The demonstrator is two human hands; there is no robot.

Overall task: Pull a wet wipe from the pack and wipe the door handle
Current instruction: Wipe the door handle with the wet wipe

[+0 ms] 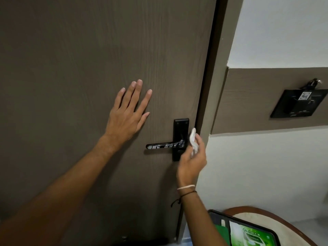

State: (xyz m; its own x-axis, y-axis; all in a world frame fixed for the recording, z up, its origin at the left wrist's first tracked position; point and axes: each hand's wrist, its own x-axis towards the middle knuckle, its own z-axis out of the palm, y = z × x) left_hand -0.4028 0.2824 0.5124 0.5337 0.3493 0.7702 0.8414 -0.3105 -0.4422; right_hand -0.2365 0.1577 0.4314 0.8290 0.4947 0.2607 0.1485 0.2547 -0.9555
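Left hand [128, 112]: flat, fingers spread on door [71, 50] | Right hand [192, 158]: grips white wipe [193, 141] against handle plate [180, 128] near door's edge

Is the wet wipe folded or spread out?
Folded: the wet wipe is a small bunched wad pinched in the right hand.

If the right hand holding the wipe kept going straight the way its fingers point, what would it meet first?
Most likely the black backplate of the door handle. The right hand points up and slightly left, with the wet wipe already at the plate's right edge; whether they are touching is unclear.
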